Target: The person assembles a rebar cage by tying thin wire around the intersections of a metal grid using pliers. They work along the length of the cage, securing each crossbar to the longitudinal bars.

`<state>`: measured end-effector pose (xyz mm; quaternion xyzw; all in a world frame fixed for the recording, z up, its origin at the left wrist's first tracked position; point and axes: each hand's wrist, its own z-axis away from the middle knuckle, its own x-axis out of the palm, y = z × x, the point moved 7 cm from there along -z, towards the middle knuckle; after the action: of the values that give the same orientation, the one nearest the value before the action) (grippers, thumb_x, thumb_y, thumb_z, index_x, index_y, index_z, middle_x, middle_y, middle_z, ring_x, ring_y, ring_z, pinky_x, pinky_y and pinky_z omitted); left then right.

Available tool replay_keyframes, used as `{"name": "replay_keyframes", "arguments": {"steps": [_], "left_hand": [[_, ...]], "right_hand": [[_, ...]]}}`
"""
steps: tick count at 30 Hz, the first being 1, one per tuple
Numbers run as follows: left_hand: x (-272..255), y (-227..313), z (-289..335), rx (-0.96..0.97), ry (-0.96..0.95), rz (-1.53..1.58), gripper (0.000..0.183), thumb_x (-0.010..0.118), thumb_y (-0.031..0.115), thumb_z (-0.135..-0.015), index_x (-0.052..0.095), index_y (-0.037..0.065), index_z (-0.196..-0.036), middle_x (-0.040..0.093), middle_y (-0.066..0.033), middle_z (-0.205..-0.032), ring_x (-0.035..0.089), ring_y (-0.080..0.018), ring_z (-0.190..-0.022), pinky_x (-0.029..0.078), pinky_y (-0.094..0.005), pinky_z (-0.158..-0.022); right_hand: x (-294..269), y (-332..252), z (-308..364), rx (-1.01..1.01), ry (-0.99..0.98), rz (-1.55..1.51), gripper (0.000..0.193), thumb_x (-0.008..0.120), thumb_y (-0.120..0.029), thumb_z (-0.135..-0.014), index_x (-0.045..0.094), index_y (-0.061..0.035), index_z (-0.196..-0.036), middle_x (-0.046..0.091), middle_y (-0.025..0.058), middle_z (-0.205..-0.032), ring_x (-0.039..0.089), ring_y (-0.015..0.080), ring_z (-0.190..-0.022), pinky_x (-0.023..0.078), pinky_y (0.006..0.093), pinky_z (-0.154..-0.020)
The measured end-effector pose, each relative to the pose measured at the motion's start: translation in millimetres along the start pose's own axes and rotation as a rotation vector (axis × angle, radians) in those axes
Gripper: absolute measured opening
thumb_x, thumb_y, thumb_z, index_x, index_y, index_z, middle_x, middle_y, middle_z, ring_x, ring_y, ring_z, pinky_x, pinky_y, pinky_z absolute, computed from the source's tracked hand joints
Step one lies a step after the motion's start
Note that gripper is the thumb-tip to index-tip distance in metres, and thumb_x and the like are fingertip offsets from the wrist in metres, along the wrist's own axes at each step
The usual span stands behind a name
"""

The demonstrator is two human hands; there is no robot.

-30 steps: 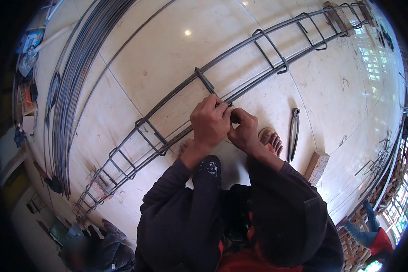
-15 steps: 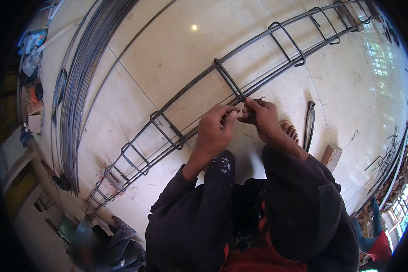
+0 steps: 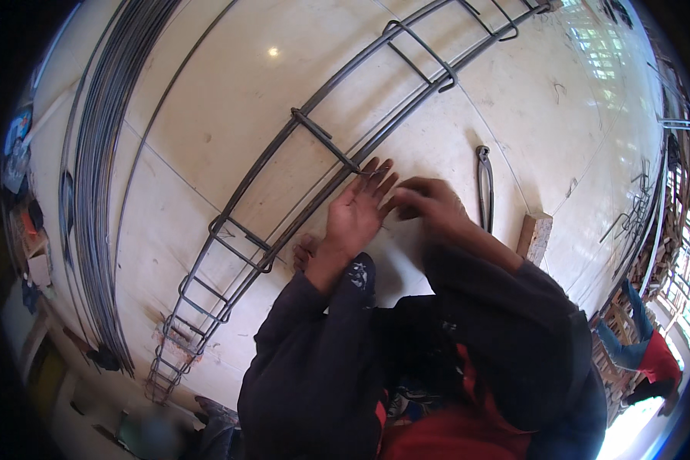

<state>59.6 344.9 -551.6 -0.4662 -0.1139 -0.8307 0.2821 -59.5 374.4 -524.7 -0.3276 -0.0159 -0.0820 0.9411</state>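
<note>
A long cage of dark steel rebar [image 3: 241, 192] with bent square stirrups runs diagonally across the floor in front of me. My left hand [image 3: 354, 212] is beside its near bar, palm turned up and fingers stretched out. Thin wire [image 3: 372, 172] shows by its fingertips, close to a stirrup corner; whether the hand holds it I cannot tell. My right hand [image 3: 431, 207] is just to the right, its bent fingers reaching to the left palm. Motion smears those fingers, so what they hold, if anything, is hidden.
Pincers [image 3: 484, 188] lie on the tiles at right, near a brick-like block [image 3: 534, 238]. A bundle of long steel rods [image 3: 103, 153] stretches along the left. Bent steel pieces [image 3: 635, 201] lie far right. People are at lower left and at right, one in a red top [image 3: 658, 359].
My left hand has turned palm up and straightened its fingers. The right hand has left the bar and come to the left palm. The whole view has shifted.
</note>
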Motion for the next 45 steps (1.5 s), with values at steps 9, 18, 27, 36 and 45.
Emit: {"name": "replay_keyframes", "arguments": {"steps": [9, 18, 27, 36, 45], "left_hand": [[1.7, 1.9, -3.5, 0.110, -0.145, 0.036, 0.027, 0.038, 0.027, -0.097, 0.057, 0.011, -0.108, 0.043, -0.0082, -0.141, 0.030, -0.0256, -0.135, 0.026, -0.0431, -0.110], [-10.5, -1.9, -5.2, 0.089, -0.145, 0.029, 0.022, 0.050, 0.031, -0.097, 0.057, 0.010, -0.094, 0.059, -0.0007, -0.091, 0.057, -0.0188, -0.098, 0.041, -0.0366, -0.095], [-23.3, 21.2, 5.4, 0.339, 0.312, -0.543, 0.028, 0.061, 0.029, -0.091, 0.065, 0.001, -0.088, 0.057, -0.0007, -0.071, 0.055, -0.0099, -0.073, 0.043, -0.0244, -0.073], [-16.4, 14.3, 23.3, 0.294, 0.334, -0.370, 0.028, 0.061, 0.032, -0.091, 0.066, 0.005, -0.095, 0.061, 0.0005, -0.084, 0.055, -0.0083, -0.075, 0.046, -0.0237, -0.075], [-8.4, 24.2, 25.7, 0.469, 0.303, -0.639, 0.024, 0.061, 0.023, -0.091, 0.065, 0.000, -0.098, 0.067, -0.0042, -0.089, 0.061, -0.0096, -0.081, 0.047, -0.0244, -0.072]], "right_hand": [[-192.5, 66.8, 64.5, 0.052, 0.930, 1.069, 0.068, 0.066, -0.038, -0.083, 0.038, -0.0010, -0.134, 0.042, 0.0258, -0.128, 0.038, 0.0406, -0.122, 0.031, 0.0469, -0.102], [-213.9, 151.7, 66.9, -0.115, 0.812, 0.868, 0.052, 0.064, -0.031, -0.086, 0.046, -0.0021, -0.126, 0.058, 0.0158, -0.090, 0.061, 0.0320, -0.078, 0.048, 0.0423, -0.067], [-161.4, 106.1, 59.6, -0.112, 0.741, 0.941, 0.051, 0.067, -0.019, -0.078, 0.045, -0.0021, -0.121, 0.063, 0.0174, -0.083, 0.062, 0.0310, -0.075, 0.048, 0.0409, -0.068], [-123.6, 33.0, 55.3, -0.054, 0.349, 0.406, 0.040, 0.054, -0.013, -0.089, 0.048, -0.0025, -0.127, 0.065, 0.0073, -0.085, 0.061, 0.0153, -0.069, 0.048, 0.0282, -0.060], [-27.2, -49.0, 63.3, -0.052, -0.162, 0.844, 0.039, 0.052, -0.012, -0.092, 0.045, -0.0025, -0.130, 0.068, 0.0172, -0.086, 0.067, 0.0238, -0.076, 0.051, 0.0337, -0.065]]}}
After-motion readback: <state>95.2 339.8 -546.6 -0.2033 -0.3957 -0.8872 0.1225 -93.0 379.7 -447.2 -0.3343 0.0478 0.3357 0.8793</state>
